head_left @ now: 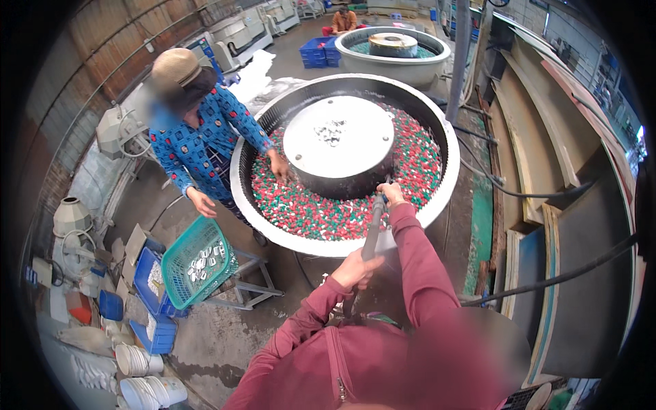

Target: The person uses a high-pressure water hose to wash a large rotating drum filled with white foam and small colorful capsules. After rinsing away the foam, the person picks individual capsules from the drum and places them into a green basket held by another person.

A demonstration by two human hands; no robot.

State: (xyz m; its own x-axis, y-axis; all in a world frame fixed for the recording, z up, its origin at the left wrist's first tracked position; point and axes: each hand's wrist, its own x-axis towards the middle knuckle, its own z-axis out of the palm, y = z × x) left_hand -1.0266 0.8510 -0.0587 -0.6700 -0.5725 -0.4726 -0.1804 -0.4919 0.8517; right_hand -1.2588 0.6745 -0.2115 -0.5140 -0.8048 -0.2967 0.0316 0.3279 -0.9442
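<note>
A grey hose (373, 231) runs up from my waist to the near rim of a big round tub (447, 179). Lower down, my left hand (357, 269) is wrapped round it. My right hand (392, 194) grips its far end, just over the red, green and white pellets (318, 222) in the tub. Whether water comes out cannot be made out. A white round cover (355, 147) tops the tub's middle, with small metal parts (331, 132) lying on it. At the left, a co-worker's hand (279, 168) reaches into the pellets.
The co-worker (205, 130) stands left of the tub, other hand by a green basket (179, 273) of metal parts on a metal stand (254, 287). Blue bins (162, 333) and white buckets (137, 360) sit lower left. Another tub (432, 58) stands behind; slanted boards (547, 137) line the right.
</note>
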